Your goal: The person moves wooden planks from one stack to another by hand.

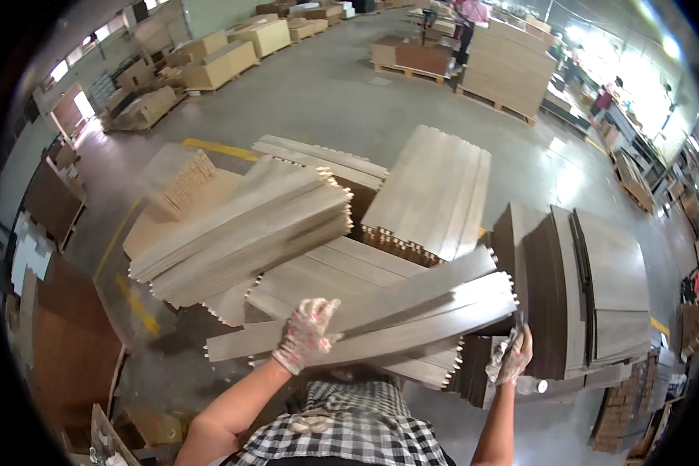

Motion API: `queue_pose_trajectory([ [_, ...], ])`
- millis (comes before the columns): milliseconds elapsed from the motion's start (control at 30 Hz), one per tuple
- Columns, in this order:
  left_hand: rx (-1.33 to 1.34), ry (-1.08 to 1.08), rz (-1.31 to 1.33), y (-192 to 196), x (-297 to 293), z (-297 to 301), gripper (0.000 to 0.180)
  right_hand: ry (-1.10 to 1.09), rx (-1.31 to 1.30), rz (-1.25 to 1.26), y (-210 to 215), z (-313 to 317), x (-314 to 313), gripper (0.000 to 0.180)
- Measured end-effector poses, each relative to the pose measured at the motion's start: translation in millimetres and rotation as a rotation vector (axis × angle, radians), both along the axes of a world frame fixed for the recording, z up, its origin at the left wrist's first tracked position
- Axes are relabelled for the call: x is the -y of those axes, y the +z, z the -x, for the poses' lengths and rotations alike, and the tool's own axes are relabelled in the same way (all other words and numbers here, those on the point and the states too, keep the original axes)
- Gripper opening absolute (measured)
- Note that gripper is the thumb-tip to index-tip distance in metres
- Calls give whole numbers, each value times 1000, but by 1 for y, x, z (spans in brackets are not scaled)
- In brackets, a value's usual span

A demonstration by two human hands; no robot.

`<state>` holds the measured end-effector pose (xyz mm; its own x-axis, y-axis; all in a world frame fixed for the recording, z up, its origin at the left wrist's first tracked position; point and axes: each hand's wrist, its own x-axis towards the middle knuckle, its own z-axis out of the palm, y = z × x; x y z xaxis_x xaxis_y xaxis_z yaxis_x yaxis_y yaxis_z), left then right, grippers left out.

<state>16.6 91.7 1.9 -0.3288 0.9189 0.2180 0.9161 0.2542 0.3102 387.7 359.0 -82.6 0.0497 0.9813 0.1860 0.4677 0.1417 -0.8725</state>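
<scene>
My left hand (306, 339), in a patterned glove, lies across a long, narrow grey wooden board (411, 299). Its fingers are bent at the far edge and the thumb is at the near edge. A second grey board (435, 318) with a notched end lies right beside it, nearer me. Both rest slantwise on a stack of similar boards (318, 279). Off the boards' right end, my gloved right hand (515, 359) is closed around a small dark, narrow thing that I cannot make out. Something pale and crumpled shows by its fingers.
Stacks of grey boards with notched ends stand at left (241, 233) and at the far middle (431, 186). More panels (617, 287) are piled on the right. A brown panel (74, 342) stands at far left. Loaded pallets (508, 66) and people are in the background.
</scene>
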Motion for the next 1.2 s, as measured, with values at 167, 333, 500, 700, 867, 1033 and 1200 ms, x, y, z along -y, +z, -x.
queue_pose_trajectory([
  [167, -243, 195, -74, 27, 51, 107, 75, -57, -104, -194, -95, 7, 54, 29],
  [333, -269, 306, -36, 14, 90, 202, 69, -42, -545, 219, -36, 66, 100, 26],
  [500, -290, 410, 51, -40, 86, 249, 56, -31, -541, 207, -28, 74, 139, 27],
  [700, -282, 457, -143, -68, 85, 264, 45, -96, -426, 194, -27, 52, 194, 31],
  [867, -20, -9, -428, -30, 63, 163, 46, 34, -121, 182, -4, 102, 220, 14],
  [1033, -7, -334, -84, -33, 64, 33, 60, 498, 114, -72, 5, 183, 236, 60],
  [1200, -21, -94, 49, -70, 63, 31, 71, 500, 232, -237, 18, 155, 166, 60],
])
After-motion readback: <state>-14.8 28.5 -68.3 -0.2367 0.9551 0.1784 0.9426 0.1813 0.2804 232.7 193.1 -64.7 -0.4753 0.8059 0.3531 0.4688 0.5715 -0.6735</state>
